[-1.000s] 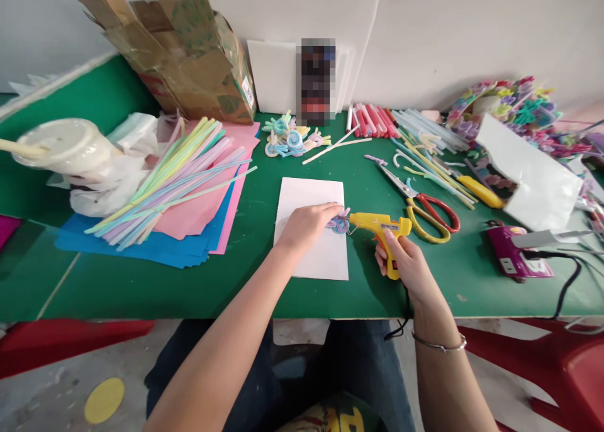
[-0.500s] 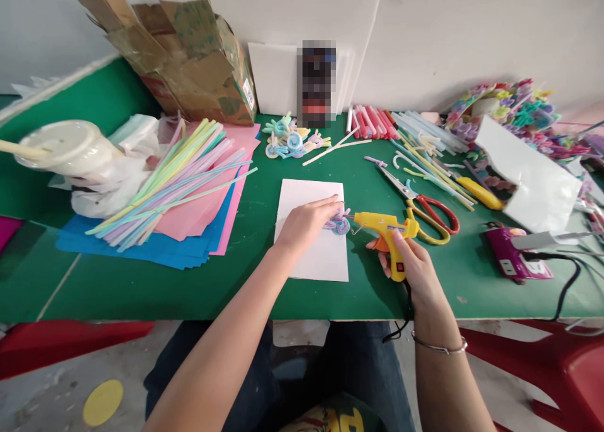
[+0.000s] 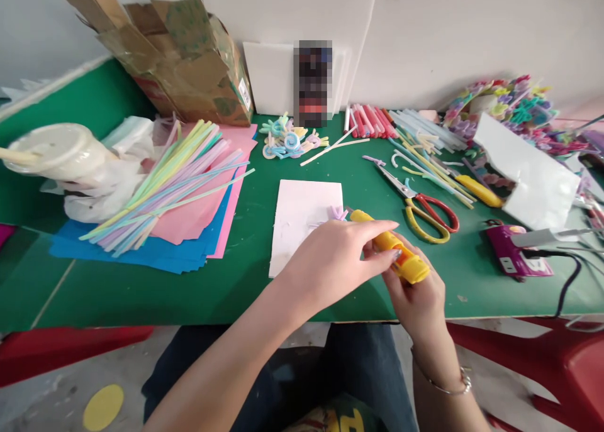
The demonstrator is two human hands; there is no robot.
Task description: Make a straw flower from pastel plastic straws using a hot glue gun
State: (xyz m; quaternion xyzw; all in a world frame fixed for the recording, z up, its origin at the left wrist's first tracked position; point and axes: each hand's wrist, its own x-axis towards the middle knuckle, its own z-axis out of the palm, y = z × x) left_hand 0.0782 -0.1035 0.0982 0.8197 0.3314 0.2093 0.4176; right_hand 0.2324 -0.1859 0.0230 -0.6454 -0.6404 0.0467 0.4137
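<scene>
**Both hands on the glue gun, straw bit parked on the card**

The left hand's (image 3: 337,259) fingers (image 3: 384,226) are closed in a pinch across the middle of the yellow glue gun (image 3: 403,262), index laid along the top and thumb coming in from below. The right hand (image 3: 419,300) cups the gun from underneath and is wrapped round the handle end. Most of its fingers are hidden under the gun, so I can't say how tight that grip is.

The gun is lifted off the table and tilted. Its nozzle points up and away toward the white card (image 3: 302,224), and its back end sticks out over the right palm. My guess is the two-handed hold is for fiddling with the gun itself, since the tip isn't touching anything.

The little purple straw loop (image 3: 338,213) lies on the card's right edge, just beyond the nozzle. Neither hand is on it. The card looks like it's there to catch glue before it reaches the green table (image 3: 141,287).

Further out, the red-and-yellow scissors (image 3: 431,215) lie to the right of the card, within easy reach. The purple power strip (image 3: 514,259) sits on the right too, which would keep the cord on the side of the hand gripping the handle. The long pastel straws (image 3: 174,171) lie across pink and blue paper sheets (image 3: 198,221) well off to the left.
</scene>
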